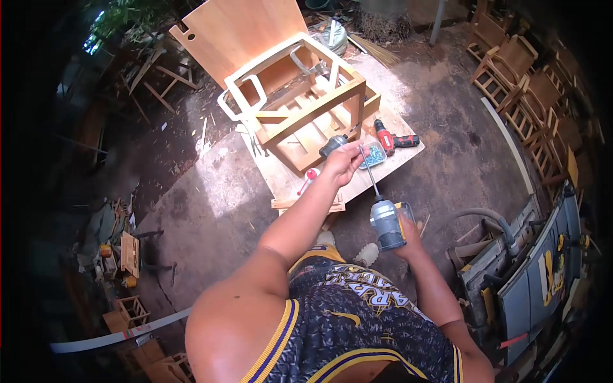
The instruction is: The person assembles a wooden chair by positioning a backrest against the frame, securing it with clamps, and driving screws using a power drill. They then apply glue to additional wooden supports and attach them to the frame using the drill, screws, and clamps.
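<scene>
My right hand [410, 235] grips a grey cordless driver [387, 223] with a long bit [370, 171] pointing away from me. At the bit's tip, the fingers of my left hand [345, 163] are pinched together; whatever they hold is too small to make out. Just beyond that hand lies a second dark power tool [333, 145], partly hidden. A clear tub of bluish screws [374, 155] sits to the right of my fingers, beside a red and black drill [385, 136]. Behind them stands a wooden frame [313, 113], with metal clamps [305, 62] on it.
The low wooden worktop [399, 159] carries the frame and tools. A red-capped white bottle [310, 177] is near its front edge, close to wood strips [290, 203]. A plywood panel [246, 35] leans behind. Wooden chairs [511, 60] line the right, above a machine [536, 255] with a hose.
</scene>
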A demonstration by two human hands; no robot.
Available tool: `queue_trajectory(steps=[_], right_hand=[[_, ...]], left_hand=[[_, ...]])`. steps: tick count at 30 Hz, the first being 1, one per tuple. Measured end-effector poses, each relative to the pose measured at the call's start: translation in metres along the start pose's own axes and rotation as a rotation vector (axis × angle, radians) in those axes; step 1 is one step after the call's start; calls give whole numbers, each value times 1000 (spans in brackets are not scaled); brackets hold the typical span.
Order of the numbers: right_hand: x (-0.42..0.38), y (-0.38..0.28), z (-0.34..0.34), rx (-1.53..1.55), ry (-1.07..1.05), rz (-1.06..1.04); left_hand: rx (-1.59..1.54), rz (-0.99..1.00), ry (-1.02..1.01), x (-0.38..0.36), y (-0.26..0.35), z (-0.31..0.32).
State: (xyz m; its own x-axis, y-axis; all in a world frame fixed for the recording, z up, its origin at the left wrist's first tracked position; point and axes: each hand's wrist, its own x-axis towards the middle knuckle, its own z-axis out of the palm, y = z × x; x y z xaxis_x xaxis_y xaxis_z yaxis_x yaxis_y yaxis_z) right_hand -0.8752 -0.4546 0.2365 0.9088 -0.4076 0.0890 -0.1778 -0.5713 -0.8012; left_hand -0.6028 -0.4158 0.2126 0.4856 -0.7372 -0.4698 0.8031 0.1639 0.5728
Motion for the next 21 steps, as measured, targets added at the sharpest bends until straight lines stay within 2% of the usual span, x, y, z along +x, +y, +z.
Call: queue_trajectory(steps=[1, 2, 4, 8, 10, 13, 17, 21], right_hand=[[2, -26, -5, -20, -25, 92], [5, -31, -1, -29, -16, 84], [17, -43, 8, -130, 28, -66], [53, -74, 21, -290, -16, -185], [72, -96, 37, -332, -33, -179], [100, -143, 66, -449, -29, -201], [136, -201, 117, -501, -6, -94], [157, -236, 152, -483, 70, -75]], left_hand=[[-83, -13, 0, -11, 14, 5], [-83, -7, -13, -17, 25, 2], [-165, 22, -37, -30, 49, -3], [-101, 144, 5, -54, 103, -22], [-100, 135, 14, -66, 136, -39], [-49, 145, -95, -63, 182, -78], [-44, 64, -174, -52, 240, -117], [-13, 34, -121, -50, 281, -126]])
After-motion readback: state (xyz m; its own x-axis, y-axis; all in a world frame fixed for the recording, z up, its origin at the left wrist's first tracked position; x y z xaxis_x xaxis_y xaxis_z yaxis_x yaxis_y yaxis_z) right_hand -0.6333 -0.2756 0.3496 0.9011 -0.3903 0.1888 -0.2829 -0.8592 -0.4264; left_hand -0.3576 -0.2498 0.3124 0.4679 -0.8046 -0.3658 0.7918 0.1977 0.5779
